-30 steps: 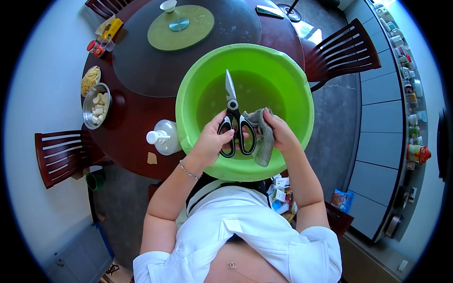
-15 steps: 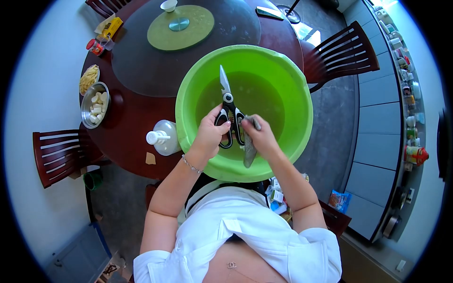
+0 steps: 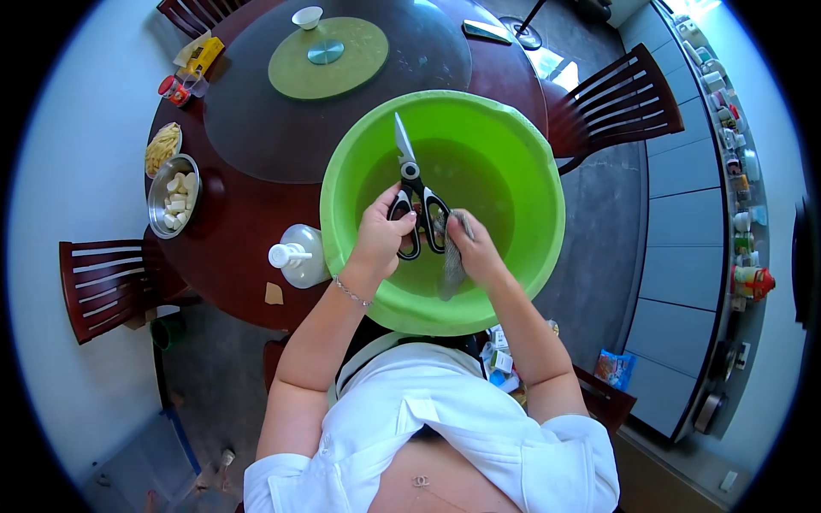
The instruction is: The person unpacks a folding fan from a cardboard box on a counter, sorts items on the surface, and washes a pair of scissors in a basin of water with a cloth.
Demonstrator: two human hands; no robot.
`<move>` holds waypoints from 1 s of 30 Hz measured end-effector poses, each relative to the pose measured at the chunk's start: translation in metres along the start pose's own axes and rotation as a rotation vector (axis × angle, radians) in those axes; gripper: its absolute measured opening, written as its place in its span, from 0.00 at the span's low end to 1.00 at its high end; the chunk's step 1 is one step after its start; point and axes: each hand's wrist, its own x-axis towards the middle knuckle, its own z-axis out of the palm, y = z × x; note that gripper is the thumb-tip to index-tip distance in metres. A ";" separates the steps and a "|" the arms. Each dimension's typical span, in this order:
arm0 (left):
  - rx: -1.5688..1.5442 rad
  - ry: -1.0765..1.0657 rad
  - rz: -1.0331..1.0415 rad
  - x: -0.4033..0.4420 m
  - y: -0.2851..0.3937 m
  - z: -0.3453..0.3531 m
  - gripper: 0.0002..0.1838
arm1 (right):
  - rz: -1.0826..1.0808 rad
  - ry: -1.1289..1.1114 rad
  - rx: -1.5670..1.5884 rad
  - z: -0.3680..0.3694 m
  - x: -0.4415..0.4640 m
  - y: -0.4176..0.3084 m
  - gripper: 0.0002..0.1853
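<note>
I note right hand [image 3: 479, 251], clamped on grey cloth [image 3: 451, 275], has moved in, bringing it against scissors [image 3: 410, 171] at 4 o'clock; left hand [image 3: 375, 239] grips their 8 o'clock handle

Scissors [image 3: 410, 171] with black-and-white handles point away, blades together, above a green basin [image 3: 536, 256] of cloudy water. A crumpled grey cloth [image 3: 451, 272] touches one handle.

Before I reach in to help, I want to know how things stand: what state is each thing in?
Left hand: holding the scissors
Right hand: gripping the cloth
Scissors: blades apparently closed, pointing away
Cloth: bunched, its end hanging
Green basin: partly filled with cloudy liquid
Pump bottle: upright, pump fitted
Steel bowl: holding white chunks
Pale strips: heaped
Small white bowl: upright
</note>
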 end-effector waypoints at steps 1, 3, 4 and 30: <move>0.022 0.003 0.004 0.001 0.001 0.000 0.26 | 0.001 -0.014 -0.010 0.000 0.000 0.000 0.21; 0.068 0.009 0.002 -0.004 0.000 0.003 0.26 | 0.010 -0.036 -0.029 -0.004 -0.002 0.000 0.20; 0.109 -0.044 0.008 -0.003 -0.004 -0.001 0.27 | 0.059 -0.075 -0.080 -0.008 -0.001 -0.002 0.20; 0.397 0.074 0.112 0.026 -0.012 0.005 0.12 | 0.021 -0.242 -0.678 -0.017 0.012 -0.029 0.22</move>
